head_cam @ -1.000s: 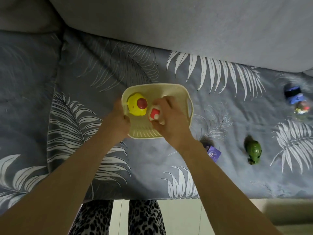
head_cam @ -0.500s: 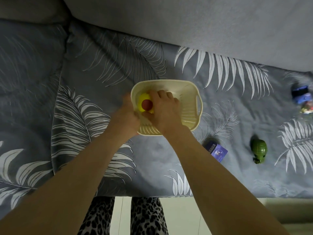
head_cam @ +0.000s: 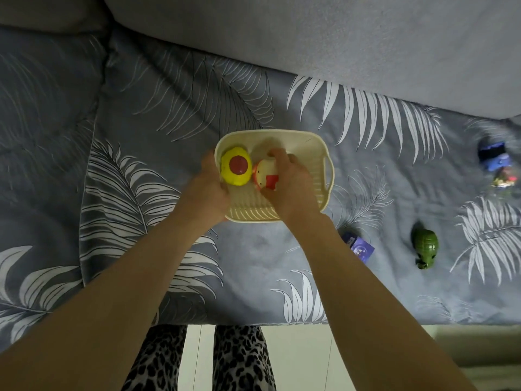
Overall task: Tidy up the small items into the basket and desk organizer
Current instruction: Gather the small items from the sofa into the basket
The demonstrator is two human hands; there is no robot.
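The right hand's grip (head_cam: 284, 179) curls around a white-and-red toy figure (head_cam: 266, 177) inside the cream basket (head_cam: 318, 153), beside a yellow toy (head_cam: 235, 169) already in; the left hand (head_cam: 208, 190) holds the basket's rim. Right of the basket, a green toy (head_cam: 425, 245), purple box (head_cam: 359, 246) and blue items (head_cam: 494, 159) remain on the bed; no desk organizer is visible

Leaf-print grey bedspread (head_cam: 158, 114); leopard-print trousers (head_cam: 239, 359); pale floor (head_cam: 298, 356).
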